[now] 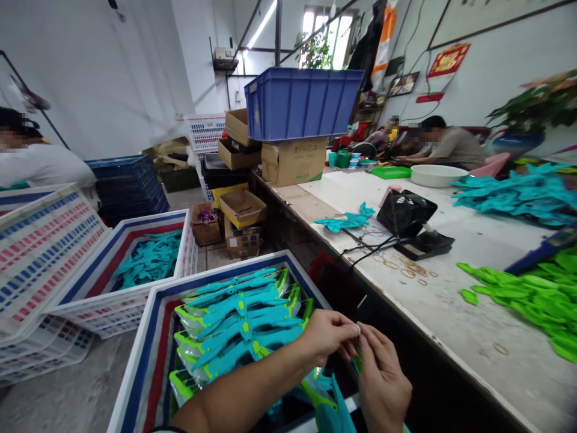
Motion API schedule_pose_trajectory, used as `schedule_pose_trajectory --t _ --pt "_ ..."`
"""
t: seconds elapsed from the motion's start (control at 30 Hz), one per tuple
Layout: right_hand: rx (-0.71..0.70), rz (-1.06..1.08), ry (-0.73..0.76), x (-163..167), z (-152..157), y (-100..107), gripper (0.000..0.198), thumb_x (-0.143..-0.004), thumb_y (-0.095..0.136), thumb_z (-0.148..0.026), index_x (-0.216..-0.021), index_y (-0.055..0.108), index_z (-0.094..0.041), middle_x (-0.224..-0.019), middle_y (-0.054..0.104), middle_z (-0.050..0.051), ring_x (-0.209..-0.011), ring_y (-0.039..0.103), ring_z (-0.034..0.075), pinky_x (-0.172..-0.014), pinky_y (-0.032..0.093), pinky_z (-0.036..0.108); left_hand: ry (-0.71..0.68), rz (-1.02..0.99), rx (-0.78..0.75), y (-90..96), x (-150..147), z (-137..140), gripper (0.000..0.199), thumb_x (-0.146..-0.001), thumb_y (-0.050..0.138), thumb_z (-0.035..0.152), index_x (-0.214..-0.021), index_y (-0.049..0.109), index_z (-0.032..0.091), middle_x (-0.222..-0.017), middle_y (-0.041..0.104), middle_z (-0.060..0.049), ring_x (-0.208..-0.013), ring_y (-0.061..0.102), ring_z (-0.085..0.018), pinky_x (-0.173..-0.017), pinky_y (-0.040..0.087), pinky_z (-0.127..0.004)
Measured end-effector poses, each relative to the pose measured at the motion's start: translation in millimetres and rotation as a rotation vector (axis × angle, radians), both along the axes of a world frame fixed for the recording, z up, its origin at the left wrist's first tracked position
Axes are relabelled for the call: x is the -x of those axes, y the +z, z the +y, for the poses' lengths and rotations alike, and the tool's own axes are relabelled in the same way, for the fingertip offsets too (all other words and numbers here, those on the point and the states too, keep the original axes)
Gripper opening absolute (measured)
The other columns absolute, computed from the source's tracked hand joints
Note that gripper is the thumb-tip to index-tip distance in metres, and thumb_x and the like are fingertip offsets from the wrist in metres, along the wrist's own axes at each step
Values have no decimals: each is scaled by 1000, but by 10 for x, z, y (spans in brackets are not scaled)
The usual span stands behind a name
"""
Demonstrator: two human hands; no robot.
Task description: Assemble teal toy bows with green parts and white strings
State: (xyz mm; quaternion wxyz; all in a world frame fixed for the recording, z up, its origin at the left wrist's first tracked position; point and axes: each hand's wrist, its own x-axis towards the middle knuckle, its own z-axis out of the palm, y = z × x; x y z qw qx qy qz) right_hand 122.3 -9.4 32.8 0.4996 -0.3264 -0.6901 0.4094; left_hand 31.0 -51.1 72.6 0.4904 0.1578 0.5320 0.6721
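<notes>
Above the front edge of a lined white crate [155,337], my left hand [331,334] and my right hand [382,374] meet with fingertips pinched together. A tiny pale bit shows between the fingertips; a sliver of green sits just below, and I cannot make out what they grip. Beneath the hands is a teal and lime-green plastic piece [333,410], partly hidden by my left forearm. Rows of similar teal plastic pieces [252,316] with lime-green ends and clear plastic parts fill the crate.
To the right runs a worktable [451,319] with rubber bands [408,272], a black fan [401,213], lime-green pieces [527,294] and teal pieces [523,192]. Another crate [130,291] stands left. A blue bin [302,102] rests on a carton. Other people sit farther off.
</notes>
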Motion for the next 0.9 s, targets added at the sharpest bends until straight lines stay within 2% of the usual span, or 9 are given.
schedule_pose_trajectory --t 0.07,0.13,0.23,0.33,0.43,0.53,0.63,0.73,0.9 --pt "-22 22 33 -13 1 -24 40 -82 57 -49 -105 69 -19 -103 67 8 -94 64 20 -85 51 35 72 -16 35 -19 -21 27 24 -56 72 30 -59 55 14 -46 55 3 -38 50 -9 -36 35 -19" --pt "-101 37 76 -35 22 -23 37 -81 60 -48 -103 70 -20 -99 68 8 -90 65 20 -83 53 35 90 -29 71 -23 -20 39 19 -57 69 25 -56 53 14 -45 54 3 -38 49 -8 -37 36 -19" --pt "-230 32 121 -80 67 3 29 -79 64 -45 -88 73 -20 -92 69 8 -84 65 20 -81 55 35 -6 -65 58 -3 33 9 18 -55 70 24 -54 56 12 -49 57 1 -43 51 -10 -41 40 -21" --pt "-264 29 129 -117 81 7 25 -80 64 -42 -86 71 -19 -90 69 8 -82 66 20 -80 55 37 -140 -66 6 12 113 -57 20 -50 74 24 -57 60 11 -55 60 -2 -52 57 -13 -48 45 -24" --pt "-250 24 104 -132 63 -36 25 -81 63 -43 -82 68 -19 -89 70 9 -80 66 21 -76 56 36 -223 34 -9 -5 168 -106 19 -50 76 22 -62 64 11 -56 61 -1 -56 58 -13 -54 47 -25" --pt "-160 3 71 -138 58 -91 28 -81 60 -46 -80 65 -18 -89 70 9 -80 67 21 -74 55 35 -292 231 20 -52 183 -104 15 -60 70 21 -72 69 12 -55 60 1 -52 55 -11 -55 46 -25" --pt "-69 -15 66 -168 63 -105 27 -82 58 -44 -81 66 -18 -89 70 8 -83 66 21 -79 54 36 -235 550 90 -78 154 -87 11 -66 68 22 -74 71 13 -55 57 3 -52 52 -10 -54 42 -22" --pt "-54 -33 57 -235 19 -75 22 -82 57 -38 -81 66 -18 -89 70 8 -85 65 21 -82 52 37 -197 800 126 -21 101 -130 8 -67 69 22 -65 70 15 -58 60 1 -60 54 -11 -58 41 -21" --pt "-55 -46 36 -279 -118 -83 19 -86 49 -32 -76 60 -19 -86 68 7 -84 63 19 -80 51 36 -372 732 46 72 150 -234 9 -68 66 21 -65 73 16 -64 66 -1 -61 57 -13 -59 43 -21"
